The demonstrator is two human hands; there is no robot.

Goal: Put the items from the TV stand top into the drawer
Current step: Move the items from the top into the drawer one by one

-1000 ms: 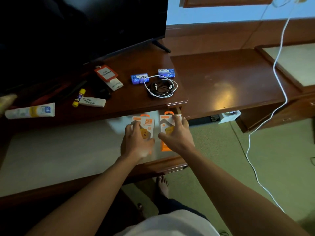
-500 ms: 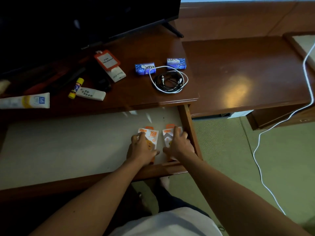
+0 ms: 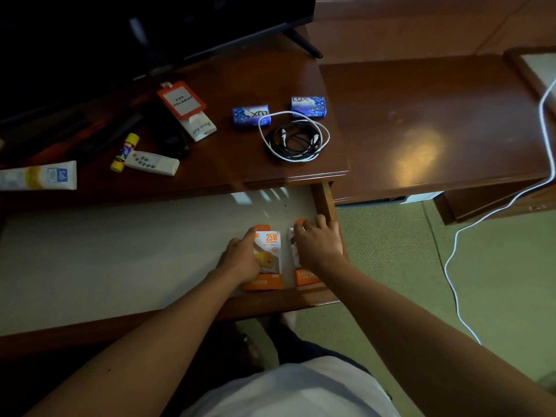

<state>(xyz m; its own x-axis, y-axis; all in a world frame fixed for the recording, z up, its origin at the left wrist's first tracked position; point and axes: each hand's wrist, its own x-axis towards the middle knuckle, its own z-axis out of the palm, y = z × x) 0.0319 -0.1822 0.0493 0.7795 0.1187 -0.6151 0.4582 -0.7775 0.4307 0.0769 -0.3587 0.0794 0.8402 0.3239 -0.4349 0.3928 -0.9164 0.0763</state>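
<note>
The drawer (image 3: 120, 251) is pulled out under the TV stand top (image 3: 228, 170). In its front right corner lie two orange-and-white charger boxes side by side. My left hand (image 3: 240, 258) holds the left box (image 3: 269, 260), marked 25W. My right hand (image 3: 317, 243) covers most of the right box (image 3: 304, 276), fingers on its top edge. On the stand top remain two blue soap boxes (image 3: 251, 115) (image 3: 308, 106), a coiled black and white cable (image 3: 296, 139), a red card holder (image 3: 180, 99), a white remote (image 3: 152, 163), a yellow glue stick (image 3: 125, 152) and a white tube (image 3: 39, 176).
A dark TV (image 3: 120, 34) stands at the back of the stand. A lower wooden counter (image 3: 427, 124) joins on the right. A white cord (image 3: 457, 242) trails over the green carpet. My feet show below the drawer front.
Both hands have carried the two charger boxes toward the drawer's front right corner and lowered them onto its floor. The items on the stand top have not moved.
</note>
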